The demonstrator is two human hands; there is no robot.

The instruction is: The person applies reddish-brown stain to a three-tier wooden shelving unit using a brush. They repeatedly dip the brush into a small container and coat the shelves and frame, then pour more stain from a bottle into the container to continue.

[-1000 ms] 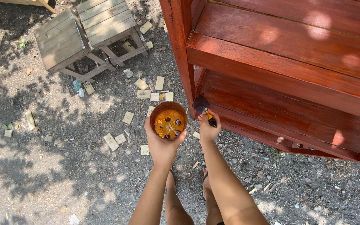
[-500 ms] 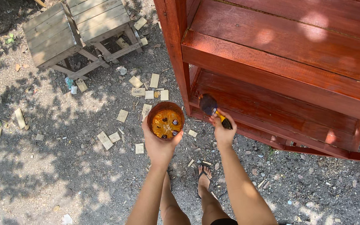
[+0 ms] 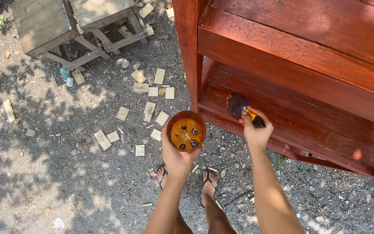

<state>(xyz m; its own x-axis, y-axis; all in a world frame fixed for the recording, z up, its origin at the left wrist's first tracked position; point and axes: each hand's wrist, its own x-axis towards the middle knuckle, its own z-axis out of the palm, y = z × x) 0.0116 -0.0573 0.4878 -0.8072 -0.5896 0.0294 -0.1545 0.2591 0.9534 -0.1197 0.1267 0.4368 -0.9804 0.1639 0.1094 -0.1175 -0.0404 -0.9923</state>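
Our right hand (image 3: 256, 132), closed around the brush (image 3: 239, 105), has moved from the bowl (image 3: 186, 131) to the lower shelf (image 3: 291, 117), so staining resumes; our left hand (image 3: 176, 158) cups the bowl near the frame.

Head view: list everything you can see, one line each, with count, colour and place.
shelf unit: one, red-brown stained wood, upper right
brush: one, dark bristles, yellow handle, on the lower shelf board
bowl: one, brown, orange-brown liquid inside, centre
stools: two, pale bare wood, upper left
wood offcuts: many, pale, scattered on the ground left of the shelf unit
ground: grey gravel and dirt, dappled shade
sandalled feet: two, bottom centre
left hand: holds the bowl from below
right hand: grips the brush handle
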